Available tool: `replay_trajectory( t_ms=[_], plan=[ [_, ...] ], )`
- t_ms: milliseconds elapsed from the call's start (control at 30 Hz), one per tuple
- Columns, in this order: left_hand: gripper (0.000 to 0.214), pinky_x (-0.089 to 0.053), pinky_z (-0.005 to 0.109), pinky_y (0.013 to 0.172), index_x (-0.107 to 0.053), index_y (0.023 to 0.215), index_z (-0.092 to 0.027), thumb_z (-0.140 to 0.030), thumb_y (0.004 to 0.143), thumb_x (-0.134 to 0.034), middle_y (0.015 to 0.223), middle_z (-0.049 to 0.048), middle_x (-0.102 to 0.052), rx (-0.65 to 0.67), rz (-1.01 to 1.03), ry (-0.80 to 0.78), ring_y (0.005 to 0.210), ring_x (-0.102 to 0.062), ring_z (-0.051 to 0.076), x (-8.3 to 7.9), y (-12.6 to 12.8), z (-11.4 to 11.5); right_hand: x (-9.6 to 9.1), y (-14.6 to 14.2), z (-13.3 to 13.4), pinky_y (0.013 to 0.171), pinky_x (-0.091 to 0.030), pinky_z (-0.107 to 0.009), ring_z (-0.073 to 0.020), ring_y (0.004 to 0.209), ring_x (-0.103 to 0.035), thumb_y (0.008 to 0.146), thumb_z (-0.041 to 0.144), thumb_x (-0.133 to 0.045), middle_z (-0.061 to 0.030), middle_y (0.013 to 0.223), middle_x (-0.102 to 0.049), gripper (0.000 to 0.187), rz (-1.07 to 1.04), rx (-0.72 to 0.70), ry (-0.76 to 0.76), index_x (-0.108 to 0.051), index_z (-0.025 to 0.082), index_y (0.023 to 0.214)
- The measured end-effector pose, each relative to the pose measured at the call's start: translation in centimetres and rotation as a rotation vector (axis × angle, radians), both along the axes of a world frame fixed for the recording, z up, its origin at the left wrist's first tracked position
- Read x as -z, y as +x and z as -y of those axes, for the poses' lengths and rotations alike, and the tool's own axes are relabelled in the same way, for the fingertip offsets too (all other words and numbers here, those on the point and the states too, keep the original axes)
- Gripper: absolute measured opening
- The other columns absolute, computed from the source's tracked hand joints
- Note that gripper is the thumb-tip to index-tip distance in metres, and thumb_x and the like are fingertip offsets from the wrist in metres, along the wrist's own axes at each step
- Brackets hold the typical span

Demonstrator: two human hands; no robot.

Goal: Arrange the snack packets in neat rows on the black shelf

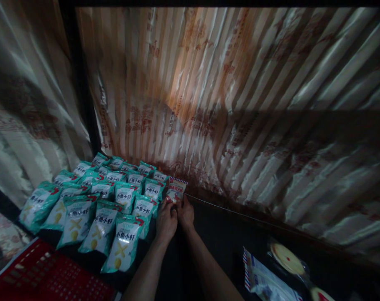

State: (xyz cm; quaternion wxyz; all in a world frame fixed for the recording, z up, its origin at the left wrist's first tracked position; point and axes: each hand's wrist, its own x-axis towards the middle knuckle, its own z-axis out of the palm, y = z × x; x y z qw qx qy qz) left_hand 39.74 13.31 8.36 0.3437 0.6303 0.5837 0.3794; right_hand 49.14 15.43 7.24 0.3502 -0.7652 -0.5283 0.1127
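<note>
Both my hands meet at the far end of a dark shelf (227, 234). My left hand (166, 219) and my right hand (185, 213) are closed together on a small snack packet (176, 190) with a red, white and blue striped edge. The packet stands upright against the striped backing. Just left of it stand rows of teal snack bags (105, 200) with white labels, packed close together and leaning back.
A red plastic crate (45, 276) sits at the lower left. At the lower right lie another striped-edge packet (265, 280) and clear-wrapped round yellow items (286, 257). Striped plastic sheeting (240, 104) covers the back and sides.
</note>
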Motion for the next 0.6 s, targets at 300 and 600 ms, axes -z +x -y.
replay_trajectory(
  t_ms=[300, 600],
  plan=[
    [0.035, -0.026, 0.031, 0.111, -0.062, 0.109, -0.014, -0.011, 0.078, -0.047, 0.139, 0.0082, -0.045, -0.004, -0.040, -0.004, 0.132, -0.036, 0.019, 0.3, 0.6, 0.3, 0.2, 0.5, 0.7, 0.089, -0.045, -0.037, -0.0280, 0.103, -0.061, 0.082, 0.041, -0.036, -0.0212, 0.115, -0.062, 0.061, -0.172, -0.031, 0.105, -0.046, 0.003, 0.128],
    [0.034, -0.040, 0.030, 0.099, -0.062, 0.108, -0.010, -0.010, 0.081, -0.042, 0.117, 0.0136, -0.062, 0.047, -0.181, 0.005, 0.111, -0.056, 0.020, -1.3, 1.3, 2.2, 0.2, 1.9, 5.1, 0.097, -0.042, -0.041, -0.0309, 0.113, -0.055, 0.077, 0.036, -0.041, -0.0248, 0.122, -0.057, 0.061, -0.300, 0.126, 0.147, -0.052, -0.003, 0.122]
  ],
)
